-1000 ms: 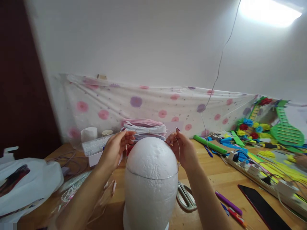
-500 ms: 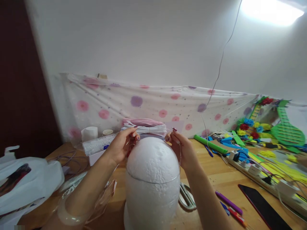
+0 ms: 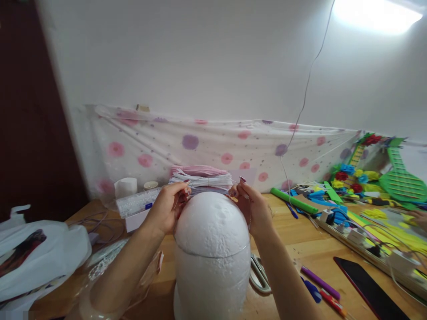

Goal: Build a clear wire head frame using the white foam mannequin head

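From my head-worn view, the white foam form (image 3: 213, 226) stands upright on the worktop (image 3: 293, 242) straight in front of me, its rounded top between my two hands, probably so that I can reach both sides evenly. A thin wire (image 3: 213, 257) circles it below the dome, lying against the near face; the foam seems to serve as a backing that gives the loop its curve. My left hand (image 3: 165, 206) and right hand (image 3: 254, 206) are both raised just behind the crown, thumbs and fingers closed in small pinches on the wire — a fingertip grip suits something so fine, though the exact contact is too small to see. The form itself is the main obstacle: it covers the rear of the loop and the blades of the scissors (image 3: 261, 278), whose handles lie beside it, close to my right forearm. Beyond my hands is a bundle of pink and white strips (image 3: 202, 178). A plastic bag (image 3: 56, 253) crowds my left; a power strip (image 3: 380, 262) and a phone (image 3: 370, 284) lie to my right — well apart from the foam.
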The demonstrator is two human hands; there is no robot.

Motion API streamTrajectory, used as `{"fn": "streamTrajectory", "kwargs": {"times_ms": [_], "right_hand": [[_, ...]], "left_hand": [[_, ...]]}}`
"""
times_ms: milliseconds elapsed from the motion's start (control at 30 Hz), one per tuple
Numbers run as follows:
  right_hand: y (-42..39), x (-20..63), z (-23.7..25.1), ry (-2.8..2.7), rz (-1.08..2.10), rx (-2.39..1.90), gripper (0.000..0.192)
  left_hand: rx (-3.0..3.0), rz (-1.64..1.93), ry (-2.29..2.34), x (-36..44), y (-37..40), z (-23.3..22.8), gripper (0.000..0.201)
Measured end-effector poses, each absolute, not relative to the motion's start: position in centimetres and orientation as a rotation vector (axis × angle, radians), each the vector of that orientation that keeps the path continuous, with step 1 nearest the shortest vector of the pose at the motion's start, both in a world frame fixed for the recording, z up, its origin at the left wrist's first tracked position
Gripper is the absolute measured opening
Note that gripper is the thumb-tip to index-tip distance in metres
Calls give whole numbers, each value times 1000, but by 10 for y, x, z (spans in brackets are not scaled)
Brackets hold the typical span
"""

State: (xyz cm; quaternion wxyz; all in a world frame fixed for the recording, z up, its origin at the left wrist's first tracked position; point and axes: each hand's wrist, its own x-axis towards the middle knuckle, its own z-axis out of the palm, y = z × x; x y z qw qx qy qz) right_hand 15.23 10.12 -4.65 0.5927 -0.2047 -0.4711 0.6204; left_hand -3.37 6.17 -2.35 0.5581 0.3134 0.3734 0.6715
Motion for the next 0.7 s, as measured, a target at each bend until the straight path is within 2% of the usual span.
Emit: {"fn": "streamTrajectory", "kwargs": {"times_ms": [333, 533, 700], "right_hand": [[102, 152, -47, -1105, 1423, -514, 40], [104, 153, -48, -1133, 1391, -521, 47], [114, 161, -49, -1143, 1297, -570, 38]], "left_hand": [[822, 1713, 878, -35, 64, -31, 21], [916, 1767, 921, -38, 65, -35, 18], [1042, 1982, 951, -54, 72, -35, 18]]}}
